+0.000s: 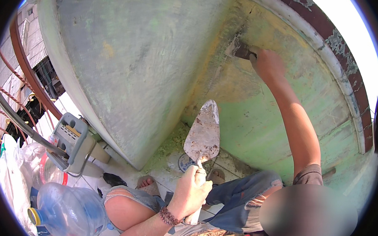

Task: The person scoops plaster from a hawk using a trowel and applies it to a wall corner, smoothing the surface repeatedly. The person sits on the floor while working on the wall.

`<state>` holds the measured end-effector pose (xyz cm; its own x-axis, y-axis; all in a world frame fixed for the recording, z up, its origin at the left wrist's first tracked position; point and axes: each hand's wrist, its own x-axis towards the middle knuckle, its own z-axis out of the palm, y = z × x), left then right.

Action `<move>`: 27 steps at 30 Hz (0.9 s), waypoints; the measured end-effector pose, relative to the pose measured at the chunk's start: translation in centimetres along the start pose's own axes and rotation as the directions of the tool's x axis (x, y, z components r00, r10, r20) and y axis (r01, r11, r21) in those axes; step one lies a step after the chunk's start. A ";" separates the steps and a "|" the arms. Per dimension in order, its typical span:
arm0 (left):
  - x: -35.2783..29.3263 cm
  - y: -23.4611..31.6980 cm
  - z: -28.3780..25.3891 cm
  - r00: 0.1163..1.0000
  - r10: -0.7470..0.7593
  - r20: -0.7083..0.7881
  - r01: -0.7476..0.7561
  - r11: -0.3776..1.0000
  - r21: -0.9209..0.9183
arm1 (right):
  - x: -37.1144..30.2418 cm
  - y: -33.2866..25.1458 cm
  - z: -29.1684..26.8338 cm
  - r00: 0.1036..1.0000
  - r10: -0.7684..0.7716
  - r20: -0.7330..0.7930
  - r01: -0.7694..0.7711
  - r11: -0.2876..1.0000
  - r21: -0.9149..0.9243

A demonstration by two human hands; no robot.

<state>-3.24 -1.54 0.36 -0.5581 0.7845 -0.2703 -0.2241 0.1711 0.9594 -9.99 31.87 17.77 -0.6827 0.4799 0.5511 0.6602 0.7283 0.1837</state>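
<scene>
My left hand (pixel 190 194), a beaded band at its wrist, is shut on the handle of a pointed masonry trowel (pixel 203 135). The trowel stands upright in front of my knees, its blade smeared with dried mortar. My right hand (pixel 265 62) is stretched up to the worn green wall (pixel 256 116) and presses a small dark scraper (pixel 241 52) into the cracked inner corner, beside a patch of grey filler. To the left of that corner is a broad pale-green wall face (pixel 136 65).
I crouch in torn jeans with sandalled feet (pixel 146 182) on a dusty tiled floor. At the left are a grey plastic case (pixel 72 142), a large clear water bottle (pixel 71 210), plastic bags (pixel 9 169) and a red metal railing (pixel 18 68).
</scene>
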 end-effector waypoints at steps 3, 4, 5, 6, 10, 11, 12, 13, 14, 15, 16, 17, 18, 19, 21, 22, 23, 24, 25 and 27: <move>-0.1 0.4 -0.2 1.000 -0.001 0.002 0.001 1.000 -0.013 | 0.3 0.2 0.4 0.995 -0.059 -0.079 0.062 0.998 0.031; -0.2 0.6 -0.2 1.000 -0.012 -0.002 0.012 1.000 -0.011 | 0.3 0.5 0.2 0.993 -0.073 -0.088 0.077 0.996 0.040; -0.2 0.7 -0.3 1.000 -0.023 -0.006 0.023 1.000 -0.009 | 0.3 0.7 0.0 0.991 -0.086 -0.098 0.091 0.995 0.050; -0.2 0.5 -0.3 1.000 -0.015 -0.006 0.015 1.000 -0.014 | 0.4 1.0 -0.2 0.992 -0.079 -0.101 0.085 0.995 0.050; -0.2 0.1 -0.4 1.000 -0.004 0.002 0.004 1.000 -0.021 | 0.3 1.5 -1.2 0.995 -0.048 -0.092 0.052 0.997 0.052; -0.3 0.0 -0.5 1.000 -0.006 0.007 0.006 1.000 -0.020 | 0.1 1.4 -1.3 0.996 -0.039 -0.086 0.043 0.998 0.052; -0.3 0.1 -0.6 1.000 -0.016 0.015 0.016 1.000 -0.026 | 0.1 1.4 -1.3 0.994 -0.035 -0.100 0.041 0.998 0.055; -0.4 0.5 -0.6 0.999 -0.025 0.024 0.026 0.999 -0.032 | 0.0 1.6 -1.3 0.993 -0.032 -0.114 0.039 0.998 0.058; -0.4 0.6 -0.7 0.999 -0.035 0.034 0.036 0.999 -0.038 | -0.1 1.7 -1.2 0.991 -0.029 -0.128 0.037 0.997 0.061; -0.4 0.6 -0.7 0.999 -0.024 0.030 0.025 0.999 -0.034 | -0.2 1.9 -1.1 0.988 -0.034 -0.151 0.043 0.998 0.053; -0.4 0.6 -0.6 1.000 -0.013 0.027 0.014 0.999 -0.031 | -0.3 2.2 -0.9 0.984 -0.039 -0.175 0.047 0.998 0.043; -0.4 0.5 -0.5 1.000 -0.001 0.026 0.002 1.000 -0.027 | -0.4 2.6 -0.8 0.979 -0.043 -0.198 0.051 0.998 0.032; -0.3 0.4 -0.4 1.000 -0.004 0.028 0.005 0.999 -0.036 | -0.7 3.2 -0.5 0.971 -0.015 -0.239 0.045 0.992 0.119; -0.1 0.3 -0.3 0.999 -0.005 0.032 0.007 0.999 -0.044 | -1.2 4.1 -0.3 0.961 0.017 -0.277 0.042 0.978 0.204; 0.0 0.3 -0.2 0.999 -0.012 0.038 0.014 0.998 -0.062 | -3.3 4.8 -0.4 0.972 0.152 -0.181 -0.053 0.886 0.461; -0.2 0.3 -0.3 1.000 -0.021 0.021 0.023 0.997 -0.067 | -5.3 4.0 -0.6 0.975 0.220 -0.027 -0.156 0.768 0.621; -0.2 0.2 -0.3 0.999 -0.026 0.023 0.028 0.997 -0.078 | -7.2 3.7 -0.9 0.955 0.264 0.133 -0.275 0.631 0.726; -0.1 -0.2 -0.2 1.000 0.000 0.003 0.000 0.999 -0.041 | -9.2 3.4 -0.7 0.943 0.252 0.217 -0.323 0.547 0.772; 0.0 -0.3 0.0 1.000 -0.010 -0.005 0.010 1.000 -0.027 | -10.9 3.4 -0.5 0.926 0.232 0.298 -0.374 0.458 0.806; 0.4 -0.2 0.4 1.000 -0.026 -0.017 0.026 1.000 0.002 | -13.8 4.7 2.1 0.926 0.180 0.333 -0.378 0.462 0.802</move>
<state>-3.10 -1.07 0.07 -0.5656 0.7697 -0.2961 -0.2365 0.1926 0.9524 1.89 29.68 9.35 -0.6173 0.7381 0.2724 0.3119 0.5475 -0.7765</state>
